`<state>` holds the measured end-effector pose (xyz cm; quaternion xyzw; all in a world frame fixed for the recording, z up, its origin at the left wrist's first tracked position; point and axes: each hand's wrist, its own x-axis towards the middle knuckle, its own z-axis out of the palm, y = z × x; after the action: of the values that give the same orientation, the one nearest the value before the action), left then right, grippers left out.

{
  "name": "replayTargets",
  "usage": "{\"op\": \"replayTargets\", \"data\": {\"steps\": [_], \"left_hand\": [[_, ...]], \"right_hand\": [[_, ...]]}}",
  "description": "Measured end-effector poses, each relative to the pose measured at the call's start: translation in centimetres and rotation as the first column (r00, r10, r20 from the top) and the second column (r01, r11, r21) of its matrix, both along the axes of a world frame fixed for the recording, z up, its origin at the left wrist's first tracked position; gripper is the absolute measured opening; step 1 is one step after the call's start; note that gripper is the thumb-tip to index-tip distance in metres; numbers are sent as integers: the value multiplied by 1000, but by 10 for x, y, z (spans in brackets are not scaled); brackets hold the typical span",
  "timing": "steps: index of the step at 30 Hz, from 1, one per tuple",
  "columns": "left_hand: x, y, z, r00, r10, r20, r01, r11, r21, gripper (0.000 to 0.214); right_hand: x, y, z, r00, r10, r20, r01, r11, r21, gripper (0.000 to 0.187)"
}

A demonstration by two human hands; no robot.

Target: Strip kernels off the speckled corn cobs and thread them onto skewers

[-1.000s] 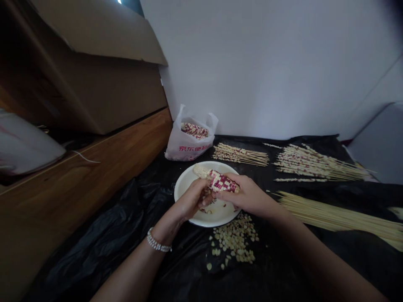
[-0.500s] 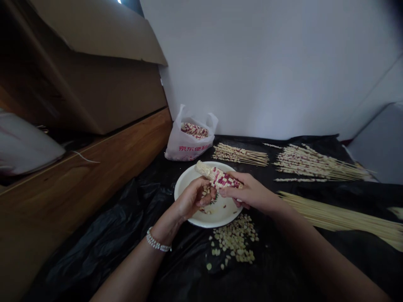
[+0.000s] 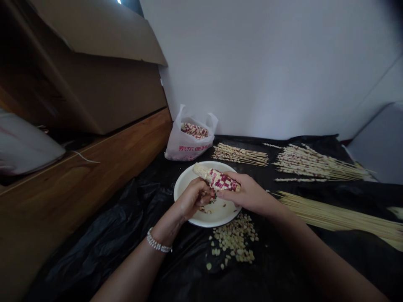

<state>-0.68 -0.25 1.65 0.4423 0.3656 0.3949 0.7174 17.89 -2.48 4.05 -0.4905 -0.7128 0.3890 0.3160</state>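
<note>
Over the white bowl (image 3: 180,184), my right hand (image 3: 253,193) grips an ear of corn (image 3: 222,180) by its right end, the ear tilting up toward the left. Its left part is bare cob; purple and cream kernels cover the rest. My left hand (image 3: 195,196) is cupped with curled fingers just under the ear, its thumb against the cob. The kernels in that palm are mostly hidden by the fingers. Inside the bowl lie a few loose bits. In front of the bowl, loose corn kernels (image 3: 236,238) are heaped on black plastic sheeting (image 3: 176,268).
A white plastic bag (image 3: 189,149) with corn ears stands behind the bowl. Skewers threaded with kernels (image 3: 231,154) lie behind to the right, with a larger pile (image 3: 305,163) beyond. Bare bamboo skewers (image 3: 340,214) lie at right. A cardboard box (image 3: 103,88) rises at left.
The ear has shifted slightly left and turned a little in my right hand. My left fingers have curled further, hiding most of the kernels that showed in the palm.
</note>
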Motion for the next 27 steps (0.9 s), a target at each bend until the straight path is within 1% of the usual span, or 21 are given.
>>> {"op": "replayTargets", "data": {"steps": [2, 4, 7, 10, 15, 17, 19, 21, 23, 25, 27], "left_hand": [[-3, 0, 2, 1000, -17, 8, 17, 999, -31, 12], [-4, 1, 3, 1000, -25, 6, 26, 998, -64, 20], [-5, 3, 2, 1000, -17, -9, 16, 995, -97, 28], [-4, 4, -1, 1000, -1, -26, -2, 995, -96, 30], [-3, 3, -4, 990, -15, -140, 3, 996, -92, 38], [-3, 1, -3, 986, -7, -169, -6, 997, -79, 38], [-2, 0, -2, 984, 4, -177, -15, 998, -63, 36], [0, -1, -2, 984, 15, -176, -24, 999, -48, 34], [2, -1, -3, 983, 22, -183, -30, 999, -37, 31], [4, 0, -6, 977, 70, -202, -77, 997, -24, 24], [6, 2, -9, 965, 161, -208, -165, 986, -4, 12]], "right_hand": [[-1, 1, -2, 991, -67, 116, 52, 990, 133, 35], [-3, 1, -4, 972, -125, 199, 81, 973, 216, 39], [-6, -2, -6, 946, -150, 288, 64, 955, 289, 46], [-9, -6, -6, 893, -208, 398, 61, 934, 353, 51], [-21, -15, -4, 778, -271, 567, 43, 923, 382, 59], [-25, -18, -4, 737, -276, 617, 36, 928, 372, 62], [-28, -19, -5, 714, -270, 646, 29, 933, 358, 65], [-28, -19, -7, 715, -266, 647, 28, 935, 354, 65], [-26, -17, -9, 739, -263, 620, 34, 934, 356, 66], [-24, -14, -12, 788, -261, 557, 56, 932, 358, 65], [-21, -12, -13, 853, -237, 466, 64, 932, 357, 59]]}}
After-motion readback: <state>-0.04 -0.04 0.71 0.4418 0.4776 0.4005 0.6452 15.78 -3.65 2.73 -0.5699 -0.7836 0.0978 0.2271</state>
